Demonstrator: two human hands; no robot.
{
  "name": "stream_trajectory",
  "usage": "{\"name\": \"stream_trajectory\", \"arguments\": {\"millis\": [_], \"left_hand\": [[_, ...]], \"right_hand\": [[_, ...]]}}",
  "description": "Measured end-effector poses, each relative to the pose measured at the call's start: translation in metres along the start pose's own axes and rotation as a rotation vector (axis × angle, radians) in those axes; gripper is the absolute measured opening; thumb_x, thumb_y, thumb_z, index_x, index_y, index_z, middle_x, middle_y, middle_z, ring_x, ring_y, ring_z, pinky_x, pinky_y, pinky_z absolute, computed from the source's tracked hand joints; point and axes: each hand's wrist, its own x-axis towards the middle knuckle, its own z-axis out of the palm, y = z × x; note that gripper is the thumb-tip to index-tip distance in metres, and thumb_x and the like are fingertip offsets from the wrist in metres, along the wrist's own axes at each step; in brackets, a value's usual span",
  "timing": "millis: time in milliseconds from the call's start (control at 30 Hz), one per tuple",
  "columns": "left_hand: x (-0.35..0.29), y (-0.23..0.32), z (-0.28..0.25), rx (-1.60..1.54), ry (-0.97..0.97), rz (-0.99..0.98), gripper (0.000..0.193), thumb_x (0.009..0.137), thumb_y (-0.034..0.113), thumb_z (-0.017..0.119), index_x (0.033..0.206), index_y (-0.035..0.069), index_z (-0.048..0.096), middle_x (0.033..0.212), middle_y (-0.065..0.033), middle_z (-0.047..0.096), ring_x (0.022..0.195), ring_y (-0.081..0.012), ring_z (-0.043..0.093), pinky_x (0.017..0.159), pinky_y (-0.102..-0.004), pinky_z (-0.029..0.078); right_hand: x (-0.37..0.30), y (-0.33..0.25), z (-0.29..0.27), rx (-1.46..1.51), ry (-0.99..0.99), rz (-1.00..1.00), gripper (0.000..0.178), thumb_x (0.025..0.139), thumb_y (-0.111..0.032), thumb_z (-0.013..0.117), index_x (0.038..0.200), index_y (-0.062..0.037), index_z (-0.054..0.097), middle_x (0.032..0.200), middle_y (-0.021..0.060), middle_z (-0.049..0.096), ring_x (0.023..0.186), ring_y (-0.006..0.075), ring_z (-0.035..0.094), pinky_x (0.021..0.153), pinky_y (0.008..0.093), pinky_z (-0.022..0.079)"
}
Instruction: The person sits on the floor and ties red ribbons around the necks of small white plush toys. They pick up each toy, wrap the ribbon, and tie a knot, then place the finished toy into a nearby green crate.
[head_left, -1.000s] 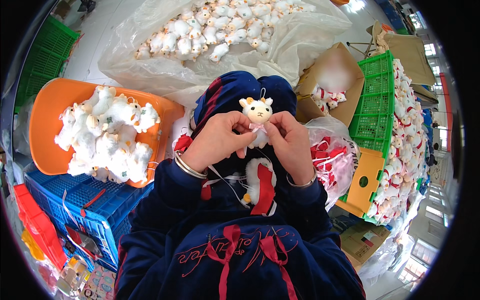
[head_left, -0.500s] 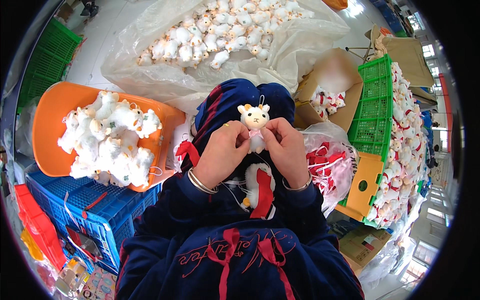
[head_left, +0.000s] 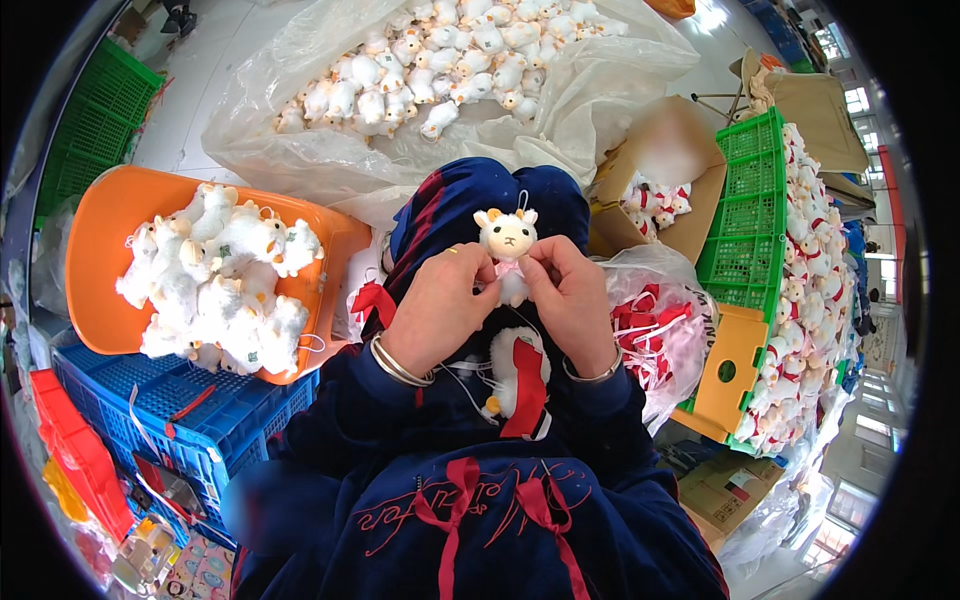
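Note:
Both hands hold one small white plush animal [head_left: 507, 241] upright above my lap, its face turned up to the camera and a pink bow at its neck. My left hand [head_left: 442, 305] pinches its left side at the neck. My right hand [head_left: 570, 298] pinches the right side, fingertips at the bow. A second plush toy with a red ribbon [head_left: 520, 378] lies on my lap just below the hands. Thin white thread trails near it.
An orange tray [head_left: 100, 235] of white plush toys sits at left on a blue crate [head_left: 170, 420]. A clear plastic sheet [head_left: 560, 110] ahead holds several more toys. A bag of red ribbons [head_left: 655, 335], a cardboard box [head_left: 655, 165] and a green crate [head_left: 745, 215] stand at right.
Both hands and the toy have stayed in nearly the same place; the fingers have shifted slightly at the toy's neck.

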Motion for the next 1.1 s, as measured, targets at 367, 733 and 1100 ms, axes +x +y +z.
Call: {"name": "stream_trajectory", "arguments": {"millis": [367,733,1100], "left_hand": [[0.003,0.003,-0.010,-0.118,-0.097,-0.153,0.017,0.089,0.009,0.074,0.086,-0.002,0.063,0.075,-0.0089,0.071,0.063,-0.0151,0.073,0.058,-0.0258,0.054],[0.002,-0.011,-0.010,-0.553,-0.093,-0.349,0.017,0.100,0.016,0.067,0.104,0.000,0.061,0.089,-0.0082,0.075,0.077,-0.0167,0.076,0.064,-0.0244,0.057],[0.003,-0.015,0.014,-0.551,0.003,-0.196,0.020,0.106,0.019,0.062,0.103,0.000,0.061,0.076,-0.0071,0.070,0.061,-0.0102,0.068,0.054,-0.0235,0.054]], "right_hand": [[-0.001,-0.005,0.001,-0.032,-0.024,-0.014,0.010,0.097,-0.007,0.067,0.098,0.0022,0.064,0.075,0.0114,0.069,0.065,0.0147,0.067,0.060,0.0303,0.051],[0.000,-0.002,0.002,-0.002,-0.021,-0.015,0.011,0.097,-0.007,0.068,0.099,0.0029,0.064,0.077,0.0103,0.069,0.067,0.0140,0.066,0.062,0.0299,0.052],[0.000,-0.001,0.005,-0.010,0.031,-0.043,0.009,0.098,-0.007,0.067,0.099,0.0015,0.065,0.076,0.0116,0.068,0.065,0.0156,0.066,0.062,0.0297,0.052]]}}
